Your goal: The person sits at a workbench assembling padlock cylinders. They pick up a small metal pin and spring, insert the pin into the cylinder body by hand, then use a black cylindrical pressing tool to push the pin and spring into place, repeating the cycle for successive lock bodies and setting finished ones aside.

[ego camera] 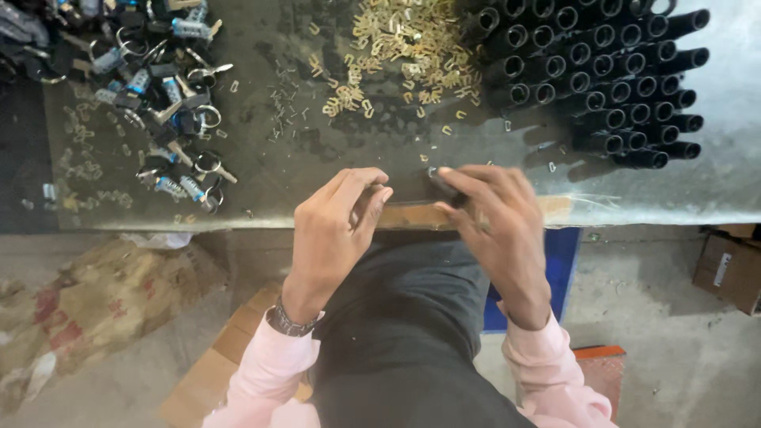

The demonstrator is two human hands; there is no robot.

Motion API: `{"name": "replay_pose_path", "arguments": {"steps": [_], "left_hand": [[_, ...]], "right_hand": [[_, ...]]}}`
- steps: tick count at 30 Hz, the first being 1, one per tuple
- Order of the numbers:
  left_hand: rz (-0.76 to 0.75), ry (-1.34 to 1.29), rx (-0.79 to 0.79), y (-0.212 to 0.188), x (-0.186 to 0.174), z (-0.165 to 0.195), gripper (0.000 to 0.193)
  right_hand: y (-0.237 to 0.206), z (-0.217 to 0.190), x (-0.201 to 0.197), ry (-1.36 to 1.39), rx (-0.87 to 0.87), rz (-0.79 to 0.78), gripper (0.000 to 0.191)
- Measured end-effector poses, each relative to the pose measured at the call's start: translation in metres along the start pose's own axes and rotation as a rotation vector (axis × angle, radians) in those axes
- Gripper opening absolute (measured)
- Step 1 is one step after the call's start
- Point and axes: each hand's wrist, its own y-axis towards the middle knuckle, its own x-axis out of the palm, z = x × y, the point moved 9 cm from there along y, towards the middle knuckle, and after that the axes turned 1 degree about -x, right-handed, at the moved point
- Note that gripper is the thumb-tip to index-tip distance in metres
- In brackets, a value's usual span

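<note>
My left hand and my right hand meet at the near edge of a worn metal-topped bench. Between their fingertips they pinch a small dark cylinder-shaped part, mostly hidden by the fingers. The left thumb and forefinger press at its left end, the right fingers wrap its right end. I wear pink sleeves and a wristwatch on the left wrist. A heap of small brass pieces lies on the bench beyond my hands.
A stack of black tubes lies at the back right. Assembled lock parts with keys and rings are piled at the left. Tiny metal pins are scattered mid-bench. On the floor are a sack, flat cardboard and a box.
</note>
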Motion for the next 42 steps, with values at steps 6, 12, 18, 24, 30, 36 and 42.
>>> {"name": "replay_pose_path", "arguments": {"steps": [6, 12, 18, 24, 30, 36, 42], "left_hand": [[0.040, 0.069, 0.090, 0.003, 0.004, 0.014, 0.021], [-0.029, 0.246, 0.278, 0.012, 0.032, 0.032, 0.038], [-0.058, 0.334, 0.339, 0.016, 0.044, 0.036, 0.015], [-0.031, -0.107, 0.157, 0.002, 0.007, 0.017, 0.014], [-0.006, -0.636, -0.161, -0.010, 0.001, -0.013, 0.017], [-0.202, -0.826, -0.166, -0.023, 0.023, -0.007, 0.016], [-0.239, -0.640, -0.204, -0.037, 0.035, -0.016, 0.021]], "right_hand": [[-0.017, 0.016, -0.010, 0.136, 0.080, 0.123, 0.040], [-0.045, 0.043, -0.004, 0.633, 0.221, 0.300, 0.042], [-0.051, 0.046, 0.005, 0.722, 0.214, 0.314, 0.045], [-0.055, 0.044, 0.006, 0.608, 0.217, 0.294, 0.048], [-0.057, 0.036, 0.010, 0.654, 0.164, 0.288, 0.048], [-0.064, 0.021, 0.005, 0.666, 0.137, 0.282, 0.048], [-0.070, 0.014, 0.002, 0.607, 0.127, 0.276, 0.048]]}}
